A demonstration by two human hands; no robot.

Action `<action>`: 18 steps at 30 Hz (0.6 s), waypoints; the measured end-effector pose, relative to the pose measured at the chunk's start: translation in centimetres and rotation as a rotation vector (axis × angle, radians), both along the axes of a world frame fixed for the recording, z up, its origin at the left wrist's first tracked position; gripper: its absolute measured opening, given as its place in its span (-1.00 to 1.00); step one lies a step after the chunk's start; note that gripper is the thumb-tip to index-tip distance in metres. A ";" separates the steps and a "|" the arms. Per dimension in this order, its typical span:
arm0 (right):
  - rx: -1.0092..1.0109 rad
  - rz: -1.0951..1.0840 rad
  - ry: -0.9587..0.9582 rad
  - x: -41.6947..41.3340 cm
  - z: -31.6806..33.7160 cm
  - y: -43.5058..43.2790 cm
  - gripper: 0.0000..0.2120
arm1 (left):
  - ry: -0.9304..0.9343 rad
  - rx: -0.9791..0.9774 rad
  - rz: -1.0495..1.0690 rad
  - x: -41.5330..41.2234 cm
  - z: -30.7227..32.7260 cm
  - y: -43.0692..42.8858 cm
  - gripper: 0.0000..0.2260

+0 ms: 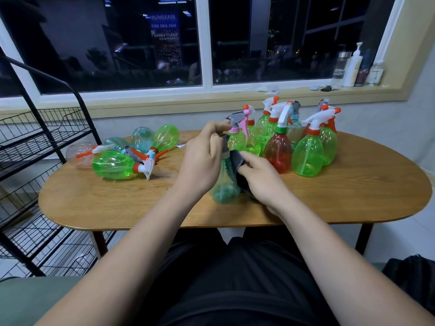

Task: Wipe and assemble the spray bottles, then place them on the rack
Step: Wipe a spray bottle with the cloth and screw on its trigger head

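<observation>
Teal spray bottle (224, 187) held over the middle of the surface (353, 196), toward its near edge, and being wiped with a dark cloth (237, 158).

The left hand (202, 158) is curled around the bottle's top end; the right hand (261, 177) grips the cloth and presses it to the bottle's side. Behind them, toward the far right edge, a cluster of upright bottles (306, 156) stands close together. At the far left edge, several lying bottles (113, 164) are heaped. A black wire rack (35, 137) stands beside the left end.
</observation>
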State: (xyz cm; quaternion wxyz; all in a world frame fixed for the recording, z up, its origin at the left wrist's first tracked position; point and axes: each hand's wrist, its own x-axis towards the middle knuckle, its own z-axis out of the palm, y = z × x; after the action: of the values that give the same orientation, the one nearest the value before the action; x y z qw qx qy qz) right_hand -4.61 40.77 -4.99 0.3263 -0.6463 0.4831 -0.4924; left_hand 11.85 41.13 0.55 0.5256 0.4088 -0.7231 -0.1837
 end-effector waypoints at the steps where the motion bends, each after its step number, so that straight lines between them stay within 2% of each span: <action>1: -0.022 0.008 -0.014 0.0 0.0 0.0 -0.83 | -0.001 -0.003 0.007 0.0 0.0 0.0 -0.62; 4: -0.027 0.023 -0.051 0.1 -1.3 0.3 -0.76 | 0.005 -0.043 0.032 -0.2 -0.1 0.1 -0.65; 8: 0.099 -0.023 -0.002 -0.5 -3.2 0.5 -0.72 | 0.067 -0.028 0.057 -0.5 -0.5 0.2 -0.70; 12: 0.198 -0.015 0.022 -1.0 -2.2 0.2 -0.73 | 0.089 -0.014 0.091 -0.8 -0.4 0.3 -0.71; 18: -0.002 -0.012 -0.010 1.0 -0.2 0.3 -0.76 | 0.111 -0.022 0.225 -1.4 -0.4 -0.4 -0.75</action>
State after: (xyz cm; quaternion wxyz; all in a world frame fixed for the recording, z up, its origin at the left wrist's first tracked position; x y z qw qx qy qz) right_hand -3.62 41.03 -5.23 0.3251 -0.6413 0.4848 -0.4979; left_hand 10.48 40.69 0.13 0.5868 0.4706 -0.6444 -0.1380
